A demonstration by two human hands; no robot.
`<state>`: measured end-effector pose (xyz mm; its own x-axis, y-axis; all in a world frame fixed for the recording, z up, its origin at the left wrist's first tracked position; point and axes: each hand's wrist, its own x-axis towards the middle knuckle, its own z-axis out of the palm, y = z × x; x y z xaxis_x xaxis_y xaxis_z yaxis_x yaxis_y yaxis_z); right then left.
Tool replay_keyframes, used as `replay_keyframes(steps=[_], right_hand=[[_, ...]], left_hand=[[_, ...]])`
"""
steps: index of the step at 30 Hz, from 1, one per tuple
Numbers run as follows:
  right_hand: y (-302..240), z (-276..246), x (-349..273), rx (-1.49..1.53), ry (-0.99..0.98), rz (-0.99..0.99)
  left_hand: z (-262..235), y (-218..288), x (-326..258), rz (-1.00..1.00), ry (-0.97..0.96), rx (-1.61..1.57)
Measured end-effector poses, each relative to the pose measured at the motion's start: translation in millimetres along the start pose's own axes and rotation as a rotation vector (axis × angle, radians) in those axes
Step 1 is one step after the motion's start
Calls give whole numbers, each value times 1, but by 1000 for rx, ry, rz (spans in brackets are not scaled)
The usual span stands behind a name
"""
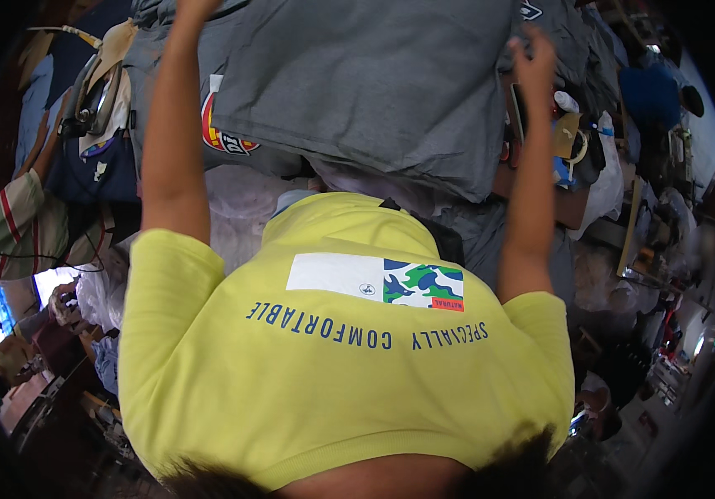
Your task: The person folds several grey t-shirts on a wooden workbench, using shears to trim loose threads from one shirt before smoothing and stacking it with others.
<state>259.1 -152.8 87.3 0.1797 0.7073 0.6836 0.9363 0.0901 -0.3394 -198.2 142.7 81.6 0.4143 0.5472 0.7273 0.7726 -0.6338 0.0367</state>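
Note:
A dark grey piece of cloth (366, 83), probably a shirt, lies spread before me and drapes over the near edge. Beneath its left side shows more grey fabric with a red and yellow print (222, 133). My left hand (197, 7) reaches to the far left edge of the cloth; its fingers are cut off by the top of the picture. Just beyond the cloth's right edge is my right hand (538, 65), its fingers apart and nothing visible in them. Whether it touches the fabric there I cannot tell.
At the right lie a roll of tape (578, 148), a clear plastic bag (605, 187) and small items on a brown surface. To the left are a dark blue cloth (95, 170) and another person's striped clothing (29, 220). Translucent plastic (237, 200) hangs below the cloth.

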Motion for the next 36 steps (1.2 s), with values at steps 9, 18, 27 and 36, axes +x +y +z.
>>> replay_keyframes(steps=[9,18,27,36], right_hand=[[-62,-18,-215,-359,-184,611],[-69,-35,-235,-594,-293,598],[-52,-32,-219,-563,-174,450],[-71,-57,-286,139,-19,1183]], left_hand=[[-59,29,-230,-758,-329,-245],[-95,67,-219,-945,-474,-379],[-75,27,-241,-1214,-302,-702],[-95,44,-211,-1349,-373,-1053]])
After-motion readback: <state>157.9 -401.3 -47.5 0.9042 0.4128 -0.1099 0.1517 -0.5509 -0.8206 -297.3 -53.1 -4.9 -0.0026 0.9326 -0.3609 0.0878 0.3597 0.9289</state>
